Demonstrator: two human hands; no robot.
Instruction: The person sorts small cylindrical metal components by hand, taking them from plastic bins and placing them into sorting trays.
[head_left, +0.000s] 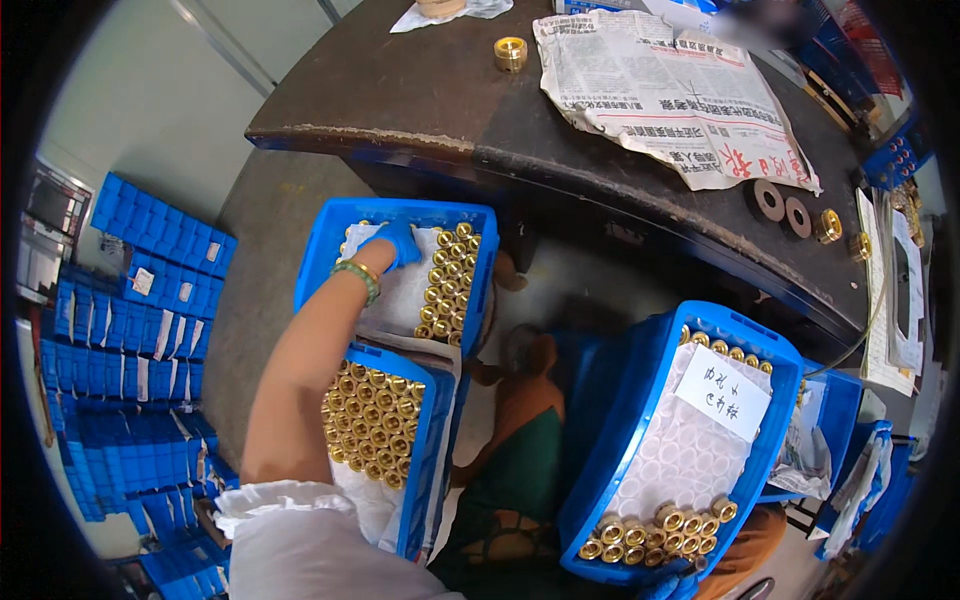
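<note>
My left hand, in a blue glove, reaches into the far left blue crate. It is over a white paper sheet, left of rows of brass fittings. Its fingertips are too unclear to show whether they grip anything. Low in the picture, part of my right hand in a blue glove shows at the near end of the right crate; its fingers are mostly hidden. Close to it, brass fittings stand in a cluster on a white sheet.
Nearer on the left, another blue crate holds packed brass fittings. A handwritten paper note lies in the right crate. The dark desk carries newspaper, one brass fitting and two grey rings. Blue crates are stacked left.
</note>
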